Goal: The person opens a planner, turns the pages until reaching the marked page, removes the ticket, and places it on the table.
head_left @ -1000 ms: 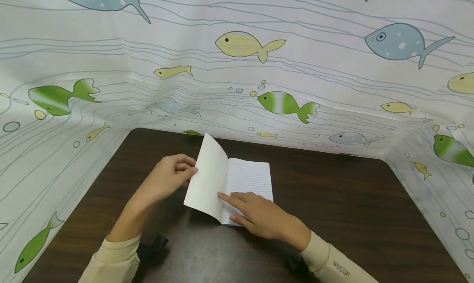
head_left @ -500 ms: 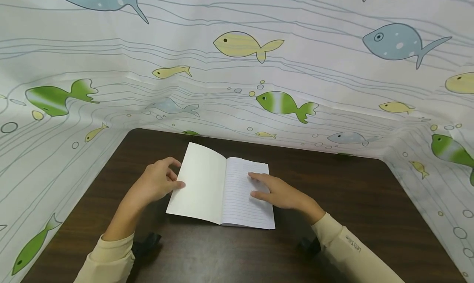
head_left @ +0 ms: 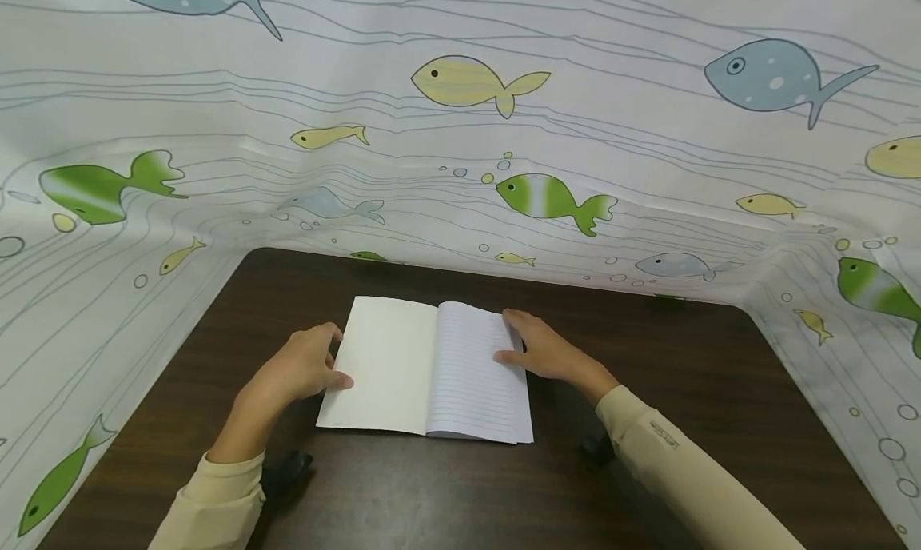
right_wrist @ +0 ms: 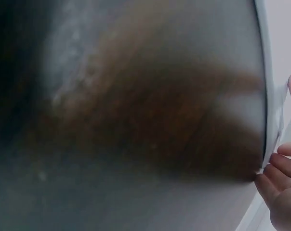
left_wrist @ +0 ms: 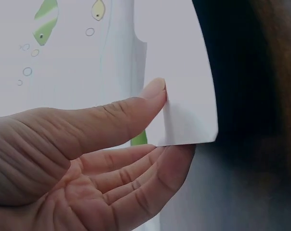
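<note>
A notebook lies spread on the dark table, its blank inner cover on the left and ruled pages on the right. With its thumb on top and fingers underneath, my left hand pinches the cover's left edge. The left wrist view shows this cover between thumb and fingers of the left hand. My right hand holds the pages' right edge near the upper corner, thumb over the paper. In the right wrist view, the right hand's fingers are at the notebook's edge, partly out of frame.
The dark brown table extends around the notebook. A white fish-print sheet walls off the back and both sides. Dark objects sit below the left wrist and right wrist.
The cover has swung leftward and down, opening the notebook nearly flat, with my left hand following it. My right hand has moved from the spine across the page to its upper right edge.
</note>
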`<state>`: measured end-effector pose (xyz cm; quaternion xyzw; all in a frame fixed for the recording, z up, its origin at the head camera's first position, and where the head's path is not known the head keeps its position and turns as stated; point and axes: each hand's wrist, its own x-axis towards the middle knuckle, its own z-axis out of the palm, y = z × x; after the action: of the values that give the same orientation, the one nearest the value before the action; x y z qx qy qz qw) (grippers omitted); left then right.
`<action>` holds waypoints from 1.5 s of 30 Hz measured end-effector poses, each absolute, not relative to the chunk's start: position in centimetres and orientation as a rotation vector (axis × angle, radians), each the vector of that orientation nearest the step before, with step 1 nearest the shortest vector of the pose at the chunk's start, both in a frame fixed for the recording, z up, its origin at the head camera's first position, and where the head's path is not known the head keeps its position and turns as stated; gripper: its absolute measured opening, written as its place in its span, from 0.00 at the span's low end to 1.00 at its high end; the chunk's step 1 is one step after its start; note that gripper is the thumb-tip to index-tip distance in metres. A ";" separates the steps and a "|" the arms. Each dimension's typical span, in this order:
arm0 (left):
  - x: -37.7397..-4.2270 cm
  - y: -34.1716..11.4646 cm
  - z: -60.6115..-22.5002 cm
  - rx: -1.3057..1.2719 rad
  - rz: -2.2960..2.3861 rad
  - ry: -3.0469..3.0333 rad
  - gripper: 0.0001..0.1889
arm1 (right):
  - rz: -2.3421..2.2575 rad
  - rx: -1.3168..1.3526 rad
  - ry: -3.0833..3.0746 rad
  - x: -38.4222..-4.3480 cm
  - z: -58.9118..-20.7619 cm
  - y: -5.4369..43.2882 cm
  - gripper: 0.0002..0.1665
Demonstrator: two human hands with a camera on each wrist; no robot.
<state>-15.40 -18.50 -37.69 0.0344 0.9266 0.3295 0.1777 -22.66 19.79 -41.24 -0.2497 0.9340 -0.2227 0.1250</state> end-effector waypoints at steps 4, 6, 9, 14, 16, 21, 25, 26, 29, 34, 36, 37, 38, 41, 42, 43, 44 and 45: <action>-15.4 -18.2 -38.2 0.084 0.921 2.635 0.36 | -0.579 -0.681 2.749 -22.8 -41.3 19.6 0.52; -15.4 -18.0 -38.4 0.070 0.902 2.653 0.36 | -0.562 -0.672 2.758 -22.9 -41.4 19.6 0.52; -15.5 -17.7 -38.5 0.046 0.872 2.674 0.36 | -0.546 -0.672 2.773 -23.0 -41.5 19.6 0.52; -15.5 -17.2 -38.7 0.026 0.803 2.722 0.37 | -0.540 -0.677 2.789 -23.1 -41.6 19.7 0.50; -15.5 -17.0 -38.7 0.023 0.777 2.740 0.37 | -0.543 -0.671 2.786 -23.0 -41.5 19.8 0.49; -15.4 -16.8 -38.8 0.023 0.760 2.754 0.37 | -0.532 -0.689 2.788 -22.9 -41.6 19.9 0.47; -15.4 -16.8 -38.8 0.028 0.753 2.753 0.37 | -0.493 -0.725 2.800 -22.8 -41.7 20.0 0.45; -15.4 -16.8 -38.9 0.030 0.750 2.751 0.37 | -0.486 -0.729 2.804 -22.7 -41.7 20.0 0.45; -15.5 -16.8 -38.9 0.031 0.733 2.747 0.37 | -0.475 -0.745 2.823 -22.7 -41.8 19.9 0.43; -15.5 -17.0 -39.1 0.056 0.725 2.754 0.35 | -0.521 -0.717 2.856 -22.7 -42.0 19.7 0.37; -15.5 -17.1 -39.2 0.068 0.731 2.758 0.35 | -0.573 -0.688 2.865 -22.6 -42.1 19.7 0.33; -15.5 -17.1 -39.2 0.073 0.732 2.759 0.35 | -0.602 -0.676 2.872 -22.6 -42.2 19.6 0.31; -15.5 -17.1 -39.2 0.077 0.732 2.761 0.35 | -0.635 -0.665 2.879 -22.6 -42.3 19.6 0.29; -15.5 -17.2 -39.2 0.082 0.733 2.760 0.36 | -0.706 -0.647 2.914 -22.6 -42.5 19.4 0.22; -15.5 -17.2 -39.2 0.082 0.731 2.758 0.36 | -0.724 -0.642 2.925 -22.7 -42.5 19.3 0.20; -15.5 -17.2 -39.1 0.084 0.729 2.757 0.36 | -0.736 -0.632 2.933 -22.7 -42.4 19.2 0.19; -15.5 -17.2 -39.1 0.085 0.728 2.755 0.36 | -0.746 -0.624 2.940 -22.7 -42.4 19.1 0.18; -15.5 -17.2 -39.1 0.085 0.725 2.754 0.36 | -0.750 -0.616 2.949 -22.8 -42.3 19.0 0.17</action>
<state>-15.51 -17.17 -39.14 0.0296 0.9563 0.2517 0.1459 -22.78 18.99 -42.29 -0.1984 0.9497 -0.2416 0.0184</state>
